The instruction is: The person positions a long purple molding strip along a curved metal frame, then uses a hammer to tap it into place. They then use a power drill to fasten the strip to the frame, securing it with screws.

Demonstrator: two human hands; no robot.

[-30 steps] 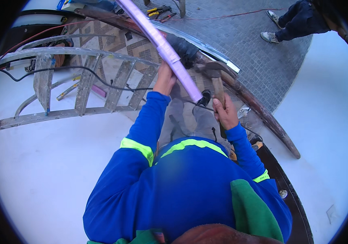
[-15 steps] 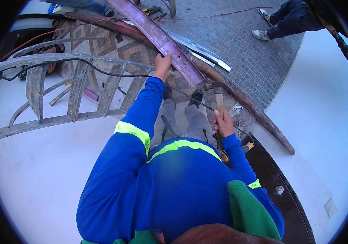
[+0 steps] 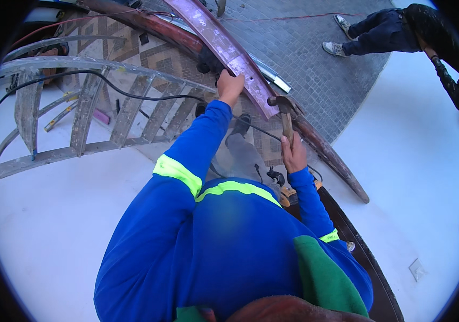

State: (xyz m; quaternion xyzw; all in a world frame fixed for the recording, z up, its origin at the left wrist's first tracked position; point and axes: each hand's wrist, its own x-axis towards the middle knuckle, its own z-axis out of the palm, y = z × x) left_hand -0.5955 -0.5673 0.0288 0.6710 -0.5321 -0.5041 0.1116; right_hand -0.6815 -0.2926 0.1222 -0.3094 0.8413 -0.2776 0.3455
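My left hand (image 3: 230, 86) is closed round the near edge of a long, pinkish-purple metal channel (image 3: 235, 59), worn and scuffed with pale patches. The channel slants from the top middle down to the right, across a reddish-brown pole. My right hand (image 3: 294, 154) grips a hammer (image 3: 287, 126) by its wooden handle, held upright. Its dark steel head lies right by the channel's lower end; whether they touch I cannot tell. A black cable (image 3: 261, 130) runs beneath, between my two hands.
A paint-spattered stepladder (image 3: 84, 115) lies on the left, with a black cable across it. The rough pole (image 3: 332, 153) stretches down to the right. Shiny metal strips (image 3: 275, 79) lie behind the channel. Another person (image 3: 382, 35) stands at the upper right on grey paving.
The hammer has come closer to the channel's lower end. My left hand and the channel have shifted slightly right, while the whole view has moved a little.
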